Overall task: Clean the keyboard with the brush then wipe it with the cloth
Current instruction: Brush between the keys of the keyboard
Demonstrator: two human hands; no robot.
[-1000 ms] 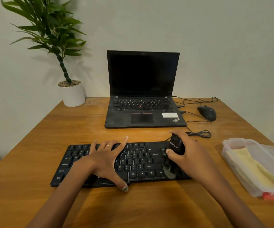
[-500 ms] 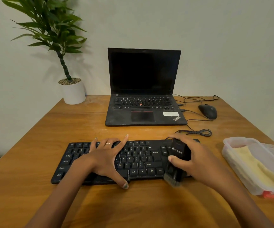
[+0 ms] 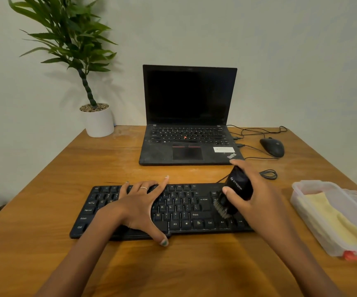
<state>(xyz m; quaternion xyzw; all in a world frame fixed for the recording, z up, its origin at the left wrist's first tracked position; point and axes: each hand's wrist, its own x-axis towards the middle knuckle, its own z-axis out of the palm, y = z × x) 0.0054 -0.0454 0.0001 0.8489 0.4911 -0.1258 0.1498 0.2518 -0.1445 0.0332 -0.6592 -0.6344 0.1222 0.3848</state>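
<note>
A plain pale wall stood behind a wooden table (image 3: pixel 44 211) that filled the lower part of the head view. At the far left corner one potted plant (image 3: pixel 97 120) sat in a white pot with pebbles on top. Nearer, the left hand (image 3: pixel 140 207) lay flat with fingers spread and straight on the left half of the one black keyboard (image 3: pixel 181 211), its thumb reaching over the front edge and a ring on one finger. The keyboard lay across the middle of the table; key legends such as Ctrl, Alt, Shift, Caps Lock and Enter could be read. Behind it, one open laptop (image 3: pixel 187 116) with a dark screen faced the person, marked "ThinkPad" at its front right corner beside a white sticker whose text was too small to read. The right hand (image 3: pixel 257 194) curled around one black brush (image 3: pixel 234 191), thumb on its near side, holding it tilted with the bristles down on the right end of the keyboard; white lettering on the brush body was too blurred to read. Behind that hand, one black mouse (image 3: pixel 272 147) rested with its cable (image 3: pixel 268 174) trailing and coiled on the table. At the far right, one clear plastic container (image 3: pixel 314 187) held one yellow cloth (image 3: pixel 332 219), well apart from the keyboard.
</note>
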